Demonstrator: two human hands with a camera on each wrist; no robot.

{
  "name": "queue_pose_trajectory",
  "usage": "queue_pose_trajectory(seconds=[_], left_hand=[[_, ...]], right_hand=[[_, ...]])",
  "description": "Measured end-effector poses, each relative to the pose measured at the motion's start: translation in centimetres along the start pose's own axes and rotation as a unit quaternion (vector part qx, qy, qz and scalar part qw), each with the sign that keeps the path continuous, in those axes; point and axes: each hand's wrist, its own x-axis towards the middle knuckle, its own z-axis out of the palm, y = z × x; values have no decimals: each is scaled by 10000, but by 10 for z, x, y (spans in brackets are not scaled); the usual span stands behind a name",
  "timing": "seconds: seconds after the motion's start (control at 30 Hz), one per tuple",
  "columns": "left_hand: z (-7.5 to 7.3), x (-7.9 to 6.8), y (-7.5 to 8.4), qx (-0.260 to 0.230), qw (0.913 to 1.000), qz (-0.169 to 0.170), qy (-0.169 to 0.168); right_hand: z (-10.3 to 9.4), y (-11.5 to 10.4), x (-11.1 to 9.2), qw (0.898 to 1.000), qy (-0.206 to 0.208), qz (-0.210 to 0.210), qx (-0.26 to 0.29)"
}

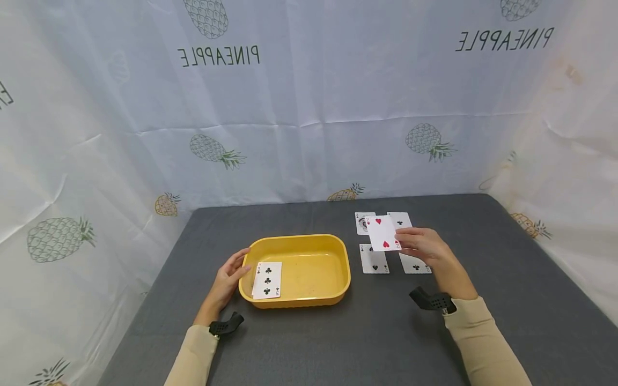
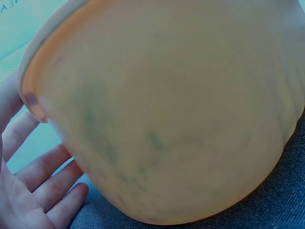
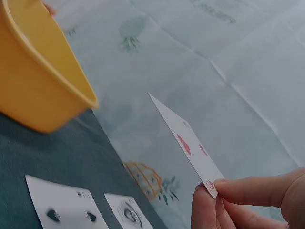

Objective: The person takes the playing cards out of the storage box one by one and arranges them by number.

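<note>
My right hand (image 1: 425,246) pinches a two of hearts (image 1: 381,230) between thumb and fingers, face up and raised over the table cards. In the right wrist view the playing card (image 3: 186,143) is gripped by one corner and tilted. At the yellow tub (image 1: 309,304), my left hand (image 1: 229,279) holds the left side, thumb over the rim and fingers along the outside. The left wrist view shows those fingers (image 2: 52,181) spread beside the tub wall (image 2: 167,119). Inside the tub lies a three of clubs (image 1: 267,280), with another card's edge showing beneath it.
Right of the tub, several face-up cards lie in two rows: an ace of spades (image 1: 362,228), a two of spades (image 1: 373,262), a club card (image 1: 398,219) and another club card (image 1: 416,266). A dark cloth (image 1: 309,348) covers the table. A pineapple-print curtain (image 1: 309,96) hangs behind.
</note>
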Motion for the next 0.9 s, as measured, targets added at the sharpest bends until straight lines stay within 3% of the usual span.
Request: queue_pose_trajectory(seconds=[0.27,0.67,0.9], left_hand=[[0,0,0,-46,10000,22,19],[2,0,1,-115,9999,-31,12],[1,-1,1,-60,10000,0,-7]], right_hand=[[-35,13,7,9975,267,415,505],[-91,44,-8,9929,971,683,-40],[-118,60,-15,9717,1837,1341,641]])
